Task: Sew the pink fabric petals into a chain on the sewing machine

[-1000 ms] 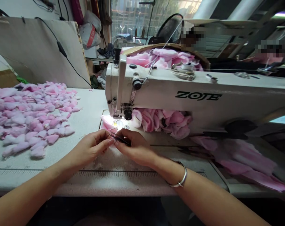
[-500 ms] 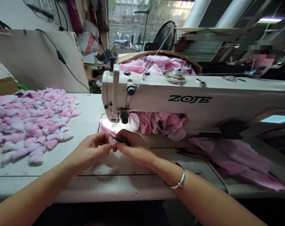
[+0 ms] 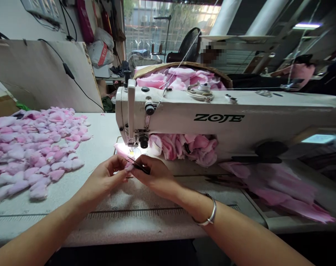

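Just in front of the sewing machine's needle area, my two hands meet over a small pink plush piece (image 3: 129, 168). My left hand (image 3: 111, 171) pinches that piece between thumb and fingers. My right hand (image 3: 153, 175) is closed around a slim dark pointed tool (image 3: 141, 167), either tweezers or thread snips. Its tip reaches the plush piece, which the fingers partly hide. Under the machine's light lies more pink fabric (image 3: 120, 148), close behind my left fingers. The white sewing machine (image 3: 170, 111) stands right behind my hands.
A spread of small pink plush pieces (image 3: 37, 147) covers the table's left side. Bunched pink fabric (image 3: 184, 147) sits under the machine arm, and loose pink cloth (image 3: 284, 188) lies at right. Behind the machine stands a filled basket (image 3: 226, 79). Two people are in the background.
The view has shifted slightly, so the scene sits a little left and lower. Both hands remain together at the plush piece, with the dark tool tilted a bit differently.
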Available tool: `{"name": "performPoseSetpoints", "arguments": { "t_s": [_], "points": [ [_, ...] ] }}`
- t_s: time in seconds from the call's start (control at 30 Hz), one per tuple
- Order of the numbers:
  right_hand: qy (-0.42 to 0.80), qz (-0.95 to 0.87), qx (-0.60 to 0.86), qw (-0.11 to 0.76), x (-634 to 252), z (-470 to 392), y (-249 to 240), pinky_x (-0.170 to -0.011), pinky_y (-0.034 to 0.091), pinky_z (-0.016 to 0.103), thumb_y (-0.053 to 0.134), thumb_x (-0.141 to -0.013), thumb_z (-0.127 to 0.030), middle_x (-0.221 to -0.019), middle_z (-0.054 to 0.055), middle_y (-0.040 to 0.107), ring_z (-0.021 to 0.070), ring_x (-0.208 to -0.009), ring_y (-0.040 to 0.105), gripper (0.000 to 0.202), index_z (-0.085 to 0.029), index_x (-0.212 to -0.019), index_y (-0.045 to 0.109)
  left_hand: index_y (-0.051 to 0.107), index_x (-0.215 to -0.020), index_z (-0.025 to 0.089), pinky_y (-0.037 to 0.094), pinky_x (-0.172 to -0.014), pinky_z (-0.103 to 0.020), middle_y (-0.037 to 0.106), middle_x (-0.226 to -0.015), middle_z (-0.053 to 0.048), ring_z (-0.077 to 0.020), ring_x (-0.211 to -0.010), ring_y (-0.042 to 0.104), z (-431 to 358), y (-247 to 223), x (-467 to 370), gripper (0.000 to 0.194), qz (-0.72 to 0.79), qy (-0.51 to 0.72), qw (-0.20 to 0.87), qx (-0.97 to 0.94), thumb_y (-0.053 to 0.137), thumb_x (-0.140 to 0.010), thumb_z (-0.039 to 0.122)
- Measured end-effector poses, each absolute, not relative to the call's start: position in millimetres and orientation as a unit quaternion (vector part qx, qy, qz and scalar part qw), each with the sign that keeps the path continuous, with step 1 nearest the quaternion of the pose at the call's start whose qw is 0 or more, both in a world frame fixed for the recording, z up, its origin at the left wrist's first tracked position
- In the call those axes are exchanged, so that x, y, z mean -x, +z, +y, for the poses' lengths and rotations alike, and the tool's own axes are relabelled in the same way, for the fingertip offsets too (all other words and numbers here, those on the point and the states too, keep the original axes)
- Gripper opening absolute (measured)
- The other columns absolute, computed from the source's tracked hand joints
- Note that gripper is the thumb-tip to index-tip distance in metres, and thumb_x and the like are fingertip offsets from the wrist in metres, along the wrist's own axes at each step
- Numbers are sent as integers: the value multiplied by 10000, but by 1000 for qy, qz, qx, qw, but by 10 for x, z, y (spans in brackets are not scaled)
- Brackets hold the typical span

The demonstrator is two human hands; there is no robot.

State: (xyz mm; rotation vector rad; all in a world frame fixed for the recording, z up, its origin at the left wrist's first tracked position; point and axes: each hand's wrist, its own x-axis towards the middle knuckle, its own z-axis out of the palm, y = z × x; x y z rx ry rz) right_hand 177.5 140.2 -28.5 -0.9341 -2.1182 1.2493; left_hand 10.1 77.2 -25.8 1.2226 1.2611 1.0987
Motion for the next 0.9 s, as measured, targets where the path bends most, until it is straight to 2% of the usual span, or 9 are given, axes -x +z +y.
{"name": "performPoseSetpoints", "arguments": {
  "t_s": [0.1, 0.2, 0.37, 0.57, 0.7, 0.9],
  "points": [
    [399, -812, 347, 246, -1819, 1420, -279, -565, 329, 246, 496, -918, -448, -697, -30, 573, 114, -628, 485, 274, -203, -822, 575, 570, -935, 211, 413, -645, -178, 591, -877, 24, -93, -782, 566, 779, -205, -74, 205, 534, 462, 509, -492, 637, -856, 389],
    [341, -842, 328, 261, -1858, 1438, -289, -655, 369, 262, 395, -977, -374, -822, 3, 625, 135, -743, 541, 284, -207, -903, 613, 563, -944, 219, 432, -685, -192, 589, -894, 30, -95, -799, 591, 811, -138, -15, 199, 542, 467, 494, -494, 629, -865, 389],
    [317, -852, 305, 284, -1875, 1476, -327, -737, 406, 268, 441, -969, -324, -978, 15, 660, 145, -865, 589, 255, -261, -1079, 663, 558, -956, 214, 438, -749, -220, 596, -908, 23, -103, -828, 592, 893, -86, 83, 215, 546, 438, 479, -529, 615, -875, 405],
    [326, -847, 295, 300, -1869, 1515, -337, -737, 419, 246, 518, -942, -314, -1003, -11, 682, 122, -868, 613, 213, -289, -1073, 684, 549, -973, 211, 434, -686, -226, 580, -925, 15, -120, -815, 606, 926, -99, 112, 247, 545, 412, 506, -526, 607, -871, 428],
    [321, -847, 313, 284, -1874, 1524, -325, -721, 414, 256, 527, -931, -311, -960, -4, 692, 130, -839, 610, 187, -255, -996, 693, 545, -963, 208, 444, -709, -238, 567, -926, 9, -131, -843, 604, 920, -72, 102, 243, 538, 400, 510, -539, 617, -862, 417],
    [299, -864, 323, 247, -1904, 1525, -266, -686, 396, 250, 516, -921, -264, -921, 8, 685, 130, -791, 588, 160, -216, -931, 668, 557, -955, 190, 467, -664, -271, 574, -894, -19, -152, -804, 583, 937, 0, 95, 284, 541, 338, 473, -608, 572, -868, 460]
  ]
}}
